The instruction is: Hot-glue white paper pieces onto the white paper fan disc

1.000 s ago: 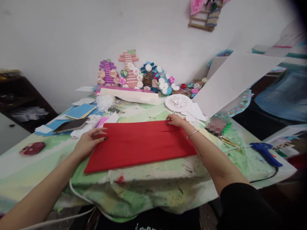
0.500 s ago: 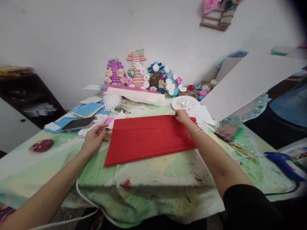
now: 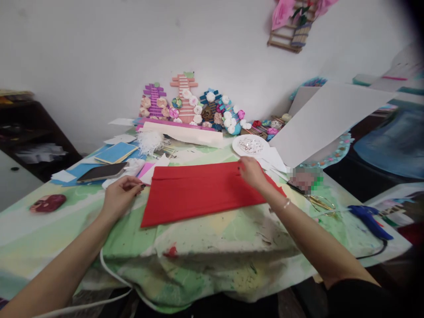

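A folded red sheet (image 3: 198,192), paper or cloth, lies flat on the table before me, with a fold line along its upper left part. Just off its left edge is my left hand (image 3: 121,196), fingers loosely bent, nothing visible between them and not touching the sheet. My right hand (image 3: 253,174) rests at the sheet's far right part with its fingers curled on the red material. Its fingertips partly hide the edge there. A white plate (image 3: 235,149) of small pale pieces stands just beyond that hand.
To the left lie a dark phone (image 3: 102,172), blue cards (image 3: 115,152) and a dark red case (image 3: 48,203). Rolled paper (image 3: 182,134) and flower crafts (image 3: 185,104) line the wall. At right are scissors (image 3: 319,203), a blue glue gun (image 3: 369,221) and a large white board (image 3: 318,123).
My left hand has drawn away leftward from the sheet's edge, its fingers closer together. The red flap at the right has spread out beneath my right wrist. The view has shifted slightly.
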Demonstrator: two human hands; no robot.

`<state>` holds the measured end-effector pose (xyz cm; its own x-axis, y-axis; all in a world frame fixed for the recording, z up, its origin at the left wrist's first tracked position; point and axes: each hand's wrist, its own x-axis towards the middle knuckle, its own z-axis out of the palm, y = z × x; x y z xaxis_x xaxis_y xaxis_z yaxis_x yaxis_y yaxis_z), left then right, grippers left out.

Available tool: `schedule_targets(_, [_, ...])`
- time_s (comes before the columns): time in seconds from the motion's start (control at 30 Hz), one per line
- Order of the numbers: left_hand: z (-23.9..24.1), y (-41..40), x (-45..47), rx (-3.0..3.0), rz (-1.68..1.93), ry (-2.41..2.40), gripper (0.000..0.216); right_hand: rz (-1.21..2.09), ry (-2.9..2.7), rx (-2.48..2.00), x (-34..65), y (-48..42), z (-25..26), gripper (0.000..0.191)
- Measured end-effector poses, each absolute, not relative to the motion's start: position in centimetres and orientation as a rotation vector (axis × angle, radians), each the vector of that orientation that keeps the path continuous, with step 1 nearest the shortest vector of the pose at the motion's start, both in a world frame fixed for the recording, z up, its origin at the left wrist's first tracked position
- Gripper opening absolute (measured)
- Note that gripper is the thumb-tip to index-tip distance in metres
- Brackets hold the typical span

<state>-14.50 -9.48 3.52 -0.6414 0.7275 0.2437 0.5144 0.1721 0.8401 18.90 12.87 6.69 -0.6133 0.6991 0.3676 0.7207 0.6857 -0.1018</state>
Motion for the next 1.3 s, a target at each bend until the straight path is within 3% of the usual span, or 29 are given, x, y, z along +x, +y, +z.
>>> schedule_targets(0.1, [2.9,-9.2,-14.9,1.312,1.521,2.19,0.015,-0.015,-2.668,-0.873,19.0,6.1,5.1,0.032])
schedule_targets(0.17, [2.6,-9.1,-15.1,1.298,1.515,2.202,0.016,0.087,-2.75,-0.759,19.0,2.5,3.5,0.044])
schedule_targets(0.27, [2.3,-9.4,-15.2,1.316,1.392,2.356,0.015,0.289,-2.806,-0.814,19.0,-0.4,1.6,0.055])
schedule_targets(0.53, [3.0,-9.6,-14.2,1.301,1.341,2.436,0.01,0.237,-2.763,-0.973,19.1,-1.4,0.9,0.061])
schedule_targets(0.9, [3.2,-9.7,-13.6,1.332,1.465,2.28,0.034,0.262,-2.61,-1.444,18.8,-1.9,0.7,0.088])
schedule_targets(1.17, [2.6,-9.4,-14.8,1.43,1.462,2.361,0.024,0.356,-2.498,-1.654,20.3,-0.7,1.0,0.095])
schedule_targets(1.3, [2.7,-9.5,-14.8,1.507,1.428,2.359,0.024,0.356,-2.487,-1.506,23.3,1.2,1.5,0.079])
